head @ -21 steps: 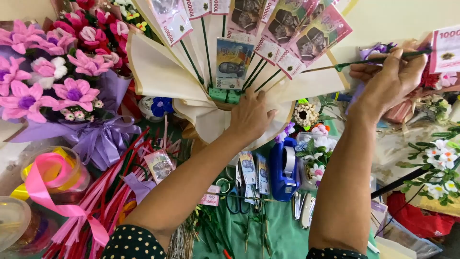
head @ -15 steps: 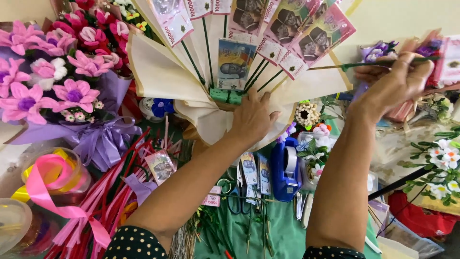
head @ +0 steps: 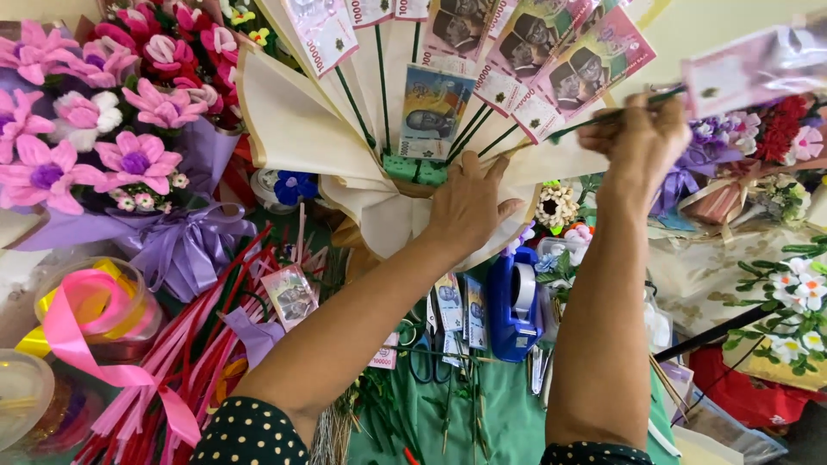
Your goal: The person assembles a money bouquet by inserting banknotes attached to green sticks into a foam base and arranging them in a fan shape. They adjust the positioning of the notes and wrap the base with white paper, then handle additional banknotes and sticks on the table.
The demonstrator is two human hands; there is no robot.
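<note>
Right hand [head: 636,138] raised, fingers apparently pinching banknote stick [head: 603,118]

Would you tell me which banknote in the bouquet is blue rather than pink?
The central banknote, just above the left hand; the others fanned around it are pink.

Your left hand [head: 469,202] and right hand [head: 637,138] are bare, no rings or watch showing. Near the blue tape dispenser [head: 514,303], both short sleeves [head: 250,435] are dark with small pale dots.

Pale cream wall [head: 741,26] behind, green cloth-covered worktable [head: 517,422] below, soft even daylight
</note>
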